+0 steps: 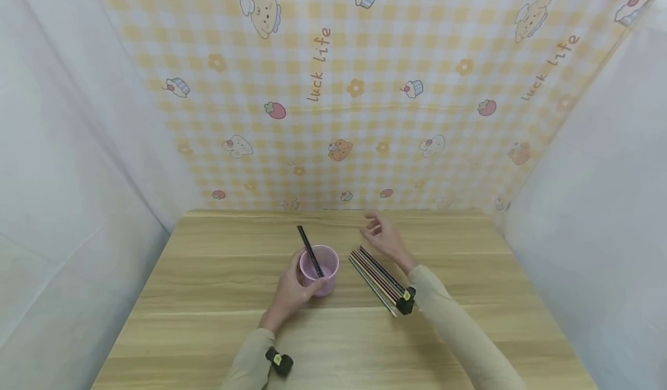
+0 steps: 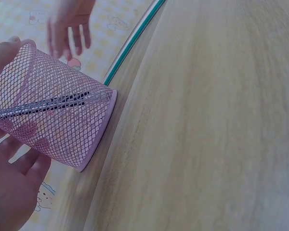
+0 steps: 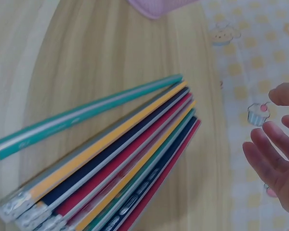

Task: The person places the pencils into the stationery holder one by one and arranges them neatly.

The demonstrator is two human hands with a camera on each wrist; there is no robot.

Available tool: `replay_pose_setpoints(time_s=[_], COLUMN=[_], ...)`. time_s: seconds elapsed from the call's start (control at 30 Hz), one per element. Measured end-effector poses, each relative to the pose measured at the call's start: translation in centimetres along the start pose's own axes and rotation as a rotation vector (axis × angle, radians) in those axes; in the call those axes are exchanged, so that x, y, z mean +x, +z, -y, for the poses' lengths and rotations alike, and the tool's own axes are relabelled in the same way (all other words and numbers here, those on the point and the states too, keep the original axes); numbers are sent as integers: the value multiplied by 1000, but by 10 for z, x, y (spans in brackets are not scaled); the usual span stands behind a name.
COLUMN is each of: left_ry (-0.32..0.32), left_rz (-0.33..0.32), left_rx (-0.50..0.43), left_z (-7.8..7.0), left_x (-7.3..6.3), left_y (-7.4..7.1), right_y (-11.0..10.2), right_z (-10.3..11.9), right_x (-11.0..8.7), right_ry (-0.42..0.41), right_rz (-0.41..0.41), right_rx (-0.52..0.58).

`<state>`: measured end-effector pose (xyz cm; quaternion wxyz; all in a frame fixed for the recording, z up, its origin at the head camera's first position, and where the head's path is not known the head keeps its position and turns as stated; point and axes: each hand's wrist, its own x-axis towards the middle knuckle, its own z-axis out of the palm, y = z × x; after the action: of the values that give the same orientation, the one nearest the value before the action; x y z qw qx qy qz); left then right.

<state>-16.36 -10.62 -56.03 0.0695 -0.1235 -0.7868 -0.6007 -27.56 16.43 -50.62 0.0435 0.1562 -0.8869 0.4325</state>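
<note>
My left hand [image 1: 292, 289] grips a pink mesh pen cup [image 1: 329, 286], thumb on the near side and fingers round the left side. A dark pencil or pair of pencils [image 1: 307, 244] leans inside the cup, its upper end sticking out over the far left rim. To the right, several pencils [image 3: 115, 163] lie side by side on the tabletop, in yellow, navy, red and green. A green pencil [image 3: 86, 113] lies at a slight angle along their left edge. Beyond the far ends of the pencils, my right hand [image 1: 384, 236] hovers with loosely bent fingers, holding nothing.
The wood-grain table [image 1: 229, 286] ends at a yellow checked cloth [image 1: 359, 124] printed with cartoons, hanging behind it. Pale sheets, the left one [image 1: 78, 147] and the right one [image 1: 599, 205], hang at both sides. A small black device [image 1: 279, 361] sits on the left sleeve.
</note>
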Motion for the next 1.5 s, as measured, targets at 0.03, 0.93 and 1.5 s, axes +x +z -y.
replay_pose_setpoints(time_s=[0.03,0.93,1.5], left_ry=[0,-32,-16], left_rz=[0,15,8], left_rx=[5,-9,-32], left_z=[0,-28,-3], left_x=[0,-2,1], left_y=[0,-2,1], right_y=[-1,12,16], right_z=[-3,-48,-47], right_x=[-2,-28,-26], right_ry=[7,132,87], right_rz=[3,123,192], right_rx=[-5,-97,-176])
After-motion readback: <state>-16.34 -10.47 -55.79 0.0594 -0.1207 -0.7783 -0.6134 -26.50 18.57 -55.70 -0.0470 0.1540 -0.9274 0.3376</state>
